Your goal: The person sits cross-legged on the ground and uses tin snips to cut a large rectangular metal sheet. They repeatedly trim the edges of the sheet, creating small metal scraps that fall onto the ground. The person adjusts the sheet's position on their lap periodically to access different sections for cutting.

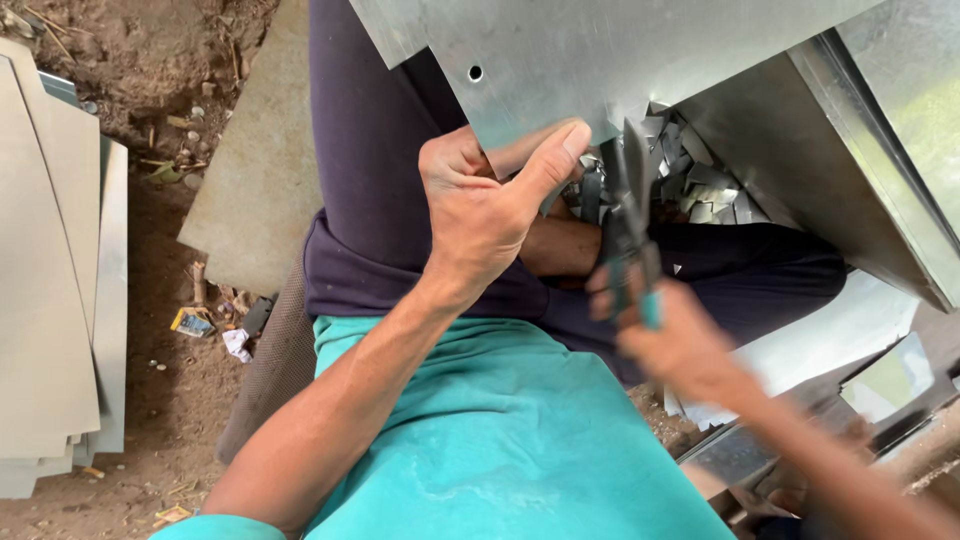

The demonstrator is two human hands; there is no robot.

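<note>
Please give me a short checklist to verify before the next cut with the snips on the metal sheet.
1. Left hand grips the metal sheet at its lower edge: ok.
2. Right hand holds the snips by the teal handles: ok.
3. Blades meet the sheet edge: cannot tell, blurred.
4. Left thumb away from the blades: not ok, it is close.
5. Offcuts piled beside the cut: not ok.

Grey metal sheet [560, 60], teal-handled snips [630, 250], teal shirt [500, 430], dark purple trousers [370, 170].

Teal short-sleeved shirt [500, 430] — dark purple trousers [370, 180], bare forearms.
</note>
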